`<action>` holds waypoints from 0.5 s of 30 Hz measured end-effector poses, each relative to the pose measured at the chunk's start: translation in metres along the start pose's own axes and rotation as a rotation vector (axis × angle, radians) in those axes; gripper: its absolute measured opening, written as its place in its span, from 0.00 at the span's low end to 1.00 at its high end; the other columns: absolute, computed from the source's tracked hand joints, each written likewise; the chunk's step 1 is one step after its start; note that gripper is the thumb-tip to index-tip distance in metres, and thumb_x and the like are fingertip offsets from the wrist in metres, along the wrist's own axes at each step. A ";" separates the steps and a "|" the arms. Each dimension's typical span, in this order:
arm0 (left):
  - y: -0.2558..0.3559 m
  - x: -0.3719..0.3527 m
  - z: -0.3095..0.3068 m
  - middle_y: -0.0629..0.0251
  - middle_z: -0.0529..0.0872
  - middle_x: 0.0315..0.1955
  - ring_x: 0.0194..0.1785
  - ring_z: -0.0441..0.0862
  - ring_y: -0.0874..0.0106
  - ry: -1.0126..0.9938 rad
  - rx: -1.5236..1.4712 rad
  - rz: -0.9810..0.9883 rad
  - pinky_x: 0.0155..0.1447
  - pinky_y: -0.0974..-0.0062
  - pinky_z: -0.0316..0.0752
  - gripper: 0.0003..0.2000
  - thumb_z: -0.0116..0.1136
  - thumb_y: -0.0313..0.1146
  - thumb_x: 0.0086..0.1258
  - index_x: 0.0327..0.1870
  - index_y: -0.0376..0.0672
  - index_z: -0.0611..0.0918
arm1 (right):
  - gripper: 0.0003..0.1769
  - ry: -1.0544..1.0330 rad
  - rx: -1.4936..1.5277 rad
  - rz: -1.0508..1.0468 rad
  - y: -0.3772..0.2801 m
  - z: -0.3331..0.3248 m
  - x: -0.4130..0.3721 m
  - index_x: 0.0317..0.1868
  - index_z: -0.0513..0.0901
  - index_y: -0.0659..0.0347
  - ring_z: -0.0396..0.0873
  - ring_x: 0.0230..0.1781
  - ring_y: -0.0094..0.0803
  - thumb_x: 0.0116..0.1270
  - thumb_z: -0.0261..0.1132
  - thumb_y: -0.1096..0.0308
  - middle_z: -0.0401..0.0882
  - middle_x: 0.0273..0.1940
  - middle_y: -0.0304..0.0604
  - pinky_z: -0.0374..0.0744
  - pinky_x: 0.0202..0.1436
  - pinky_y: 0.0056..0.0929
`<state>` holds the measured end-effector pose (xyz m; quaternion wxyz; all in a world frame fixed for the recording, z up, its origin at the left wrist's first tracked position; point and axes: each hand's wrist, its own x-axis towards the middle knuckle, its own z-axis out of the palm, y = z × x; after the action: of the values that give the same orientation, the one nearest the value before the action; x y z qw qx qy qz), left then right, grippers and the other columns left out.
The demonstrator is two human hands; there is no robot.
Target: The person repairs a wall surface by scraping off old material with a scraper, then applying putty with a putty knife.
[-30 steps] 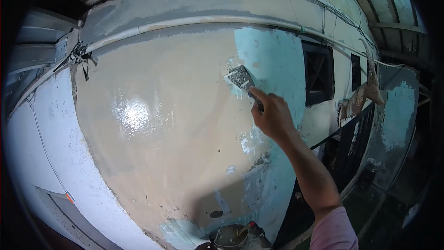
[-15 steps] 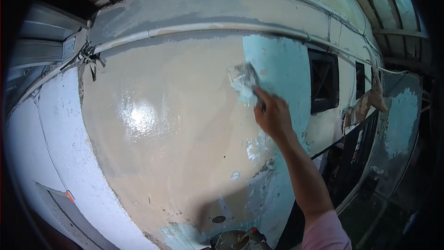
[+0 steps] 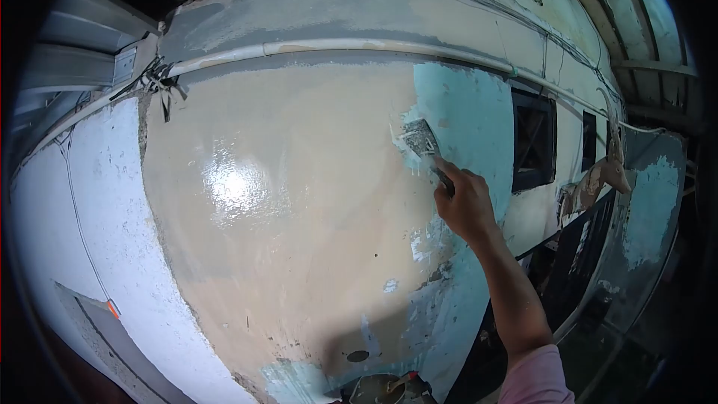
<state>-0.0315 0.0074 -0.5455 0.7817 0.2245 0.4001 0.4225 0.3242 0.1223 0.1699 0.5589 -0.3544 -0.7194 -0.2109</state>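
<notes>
My right hand (image 3: 467, 202) grips the handle of a putty knife (image 3: 420, 138), arm stretched up from the lower right. The blade lies against the wall where the wet beige coat (image 3: 299, 194) meets the bare turquoise paint (image 3: 467, 116). At the bottom edge sits a small tub of beige paste (image 3: 381, 389) with a stick in it. My left hand is out of sight; what holds the tub is hidden below the frame.
A white conduit pipe (image 3: 336, 46) runs along the wall above the coated patch. A dark window (image 3: 532, 138) is set in the wall to the right, with a second one further on. A white-painted wall section (image 3: 82, 209) stands at the left.
The blade has tilted and moved a little to the right along the beige and turquoise border. My view has drifted, so the wall sits further right in frame.
</notes>
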 end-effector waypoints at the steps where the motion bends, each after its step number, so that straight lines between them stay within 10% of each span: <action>1: -0.002 0.001 0.003 0.56 0.88 0.49 0.52 0.84 0.63 0.011 0.071 0.044 0.57 0.62 0.78 0.24 0.51 0.51 0.79 0.59 0.37 0.80 | 0.23 0.024 0.019 -0.031 0.005 0.005 0.004 0.62 0.83 0.60 0.85 0.45 0.55 0.66 0.64 0.71 0.87 0.46 0.59 0.81 0.54 0.50; 15: 0.010 -0.009 0.020 0.54 0.88 0.45 0.47 0.85 0.62 0.180 0.031 -0.019 0.56 0.60 0.80 0.24 0.56 0.51 0.78 0.57 0.36 0.81 | 0.23 0.041 0.117 0.076 -0.027 -0.022 0.076 0.60 0.84 0.61 0.86 0.46 0.57 0.63 0.62 0.71 0.87 0.45 0.61 0.82 0.57 0.48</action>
<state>-0.0231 0.0048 -0.5233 0.7429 0.1940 0.4772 0.4275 0.3089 0.1094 0.2512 0.6008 -0.3437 -0.7051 -0.1540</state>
